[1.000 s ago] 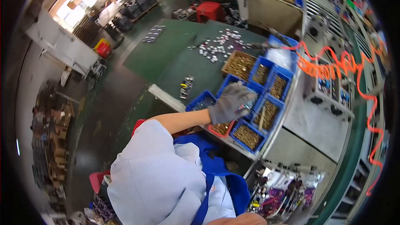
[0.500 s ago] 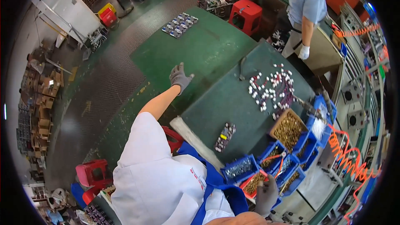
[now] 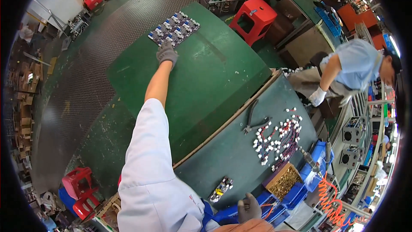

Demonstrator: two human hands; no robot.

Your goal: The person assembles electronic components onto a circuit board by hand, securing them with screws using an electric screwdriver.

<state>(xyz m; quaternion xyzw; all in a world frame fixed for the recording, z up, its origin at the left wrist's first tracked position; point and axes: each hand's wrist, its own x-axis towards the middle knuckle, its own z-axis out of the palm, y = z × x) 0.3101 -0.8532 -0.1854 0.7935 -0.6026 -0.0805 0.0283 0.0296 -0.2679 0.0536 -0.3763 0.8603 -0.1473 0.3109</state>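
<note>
My left arm stretches far over the green table. My left hand (image 3: 167, 54), in a grey glove, reaches the near edge of a block of small circuit board assemblies (image 3: 175, 29) with white and blue parts. Its fingers are stretched out against the nearest row; the fingertips are partly hidden. Low in the view, my right hand (image 3: 249, 208), also gloved in grey, is loosely open beside the blue parts bins (image 3: 267, 201), with nothing visible in it. A single board assembly (image 3: 221, 189) with a yellow part lies on the dark bench near it.
On the bench (image 3: 206, 167) lie pliers (image 3: 255, 122) and a heap of white-plugged wires (image 3: 279, 139). A box of brass-coloured fasteners (image 3: 284, 182) stands by a driver (image 3: 310, 160) with an orange coiled hose (image 3: 330, 202). A red stool (image 3: 257, 13) and a co-worker (image 3: 354, 66) are beyond.
My left hand has moved forward and left, from above the near table side to the assemblies. The head view has shifted. The co-worker now bends lower. My right hand stays by the bins.
</note>
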